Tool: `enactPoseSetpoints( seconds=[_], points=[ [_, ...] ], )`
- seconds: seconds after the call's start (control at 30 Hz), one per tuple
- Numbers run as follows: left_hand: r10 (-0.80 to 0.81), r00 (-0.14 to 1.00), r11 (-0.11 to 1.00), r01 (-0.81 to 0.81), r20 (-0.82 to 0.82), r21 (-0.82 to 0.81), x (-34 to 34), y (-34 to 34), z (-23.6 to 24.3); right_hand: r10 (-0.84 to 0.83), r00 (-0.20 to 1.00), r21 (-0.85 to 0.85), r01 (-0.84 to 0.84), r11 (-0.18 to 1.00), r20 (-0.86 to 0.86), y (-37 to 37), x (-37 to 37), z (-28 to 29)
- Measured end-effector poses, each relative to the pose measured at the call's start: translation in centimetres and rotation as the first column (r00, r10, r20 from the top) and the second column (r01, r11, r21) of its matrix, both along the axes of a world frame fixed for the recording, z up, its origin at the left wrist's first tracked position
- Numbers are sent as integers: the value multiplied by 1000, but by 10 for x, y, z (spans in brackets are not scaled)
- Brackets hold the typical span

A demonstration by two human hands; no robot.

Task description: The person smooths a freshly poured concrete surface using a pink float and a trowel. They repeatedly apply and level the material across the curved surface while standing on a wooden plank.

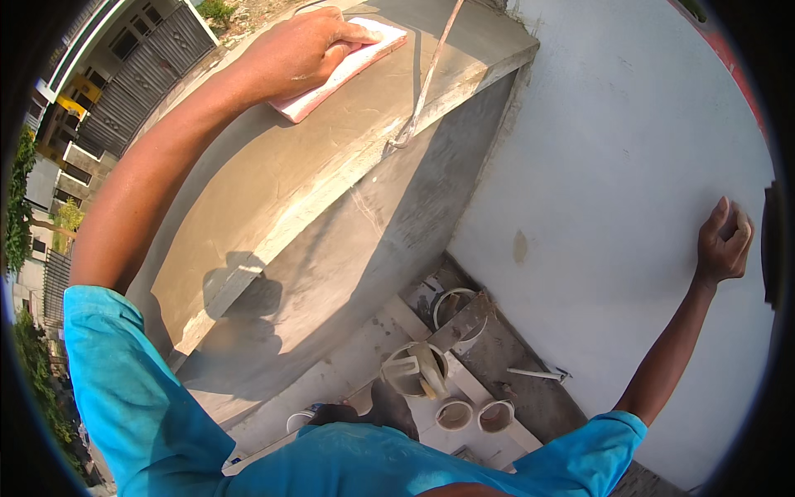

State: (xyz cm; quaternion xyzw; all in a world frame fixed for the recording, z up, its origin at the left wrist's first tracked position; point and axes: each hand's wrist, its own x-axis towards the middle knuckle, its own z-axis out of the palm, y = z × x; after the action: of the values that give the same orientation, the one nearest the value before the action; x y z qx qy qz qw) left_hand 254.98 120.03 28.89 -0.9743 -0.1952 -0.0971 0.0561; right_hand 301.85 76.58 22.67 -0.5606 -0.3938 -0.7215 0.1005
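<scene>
My left hand (300, 55) grips a pinkish-white foam block (370, 48) and holds it flat against the top of a grey plastered ledge (240, 178). The thumb and fingers close over the block's upper side. Faint curved marks show on the plaster around it. Out to the right, my right hand (725, 242) is raised in front of a pale wall (596, 124), its fingers curled in; I see nothing in it. Whether it touches the wall, I cannot tell.
A thin rod or cord (432, 70) crosses the ledge to its front edge. Below stand a large bucket (451, 308), a round basin (396, 369) with tools and small pots (454, 414). A white-handled tool (534, 374) lies by the wall. Beyond the ledge is a gated building (141, 83).
</scene>
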Motion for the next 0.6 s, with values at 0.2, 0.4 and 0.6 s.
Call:
enactPoseSetpoints(
  seconds=[0.2, 0.4, 0.6],
  points=[
    [169, 982, 977, -156, 87, -147, 74, 39, -7, 116, 992, 6, -116, 993, -56, 26, -6, 1],
    [-114, 993, 983, 117, 26, -145, 6, 10, -4, 159, 982, 58, -153, 987, -106, 13, -15, -2],
    [139, 990, 976, -134, 13, -170, 38, 31, 9, 133, 981, 65, -125, 990, -140, 25, -13, -4]
  ],
)
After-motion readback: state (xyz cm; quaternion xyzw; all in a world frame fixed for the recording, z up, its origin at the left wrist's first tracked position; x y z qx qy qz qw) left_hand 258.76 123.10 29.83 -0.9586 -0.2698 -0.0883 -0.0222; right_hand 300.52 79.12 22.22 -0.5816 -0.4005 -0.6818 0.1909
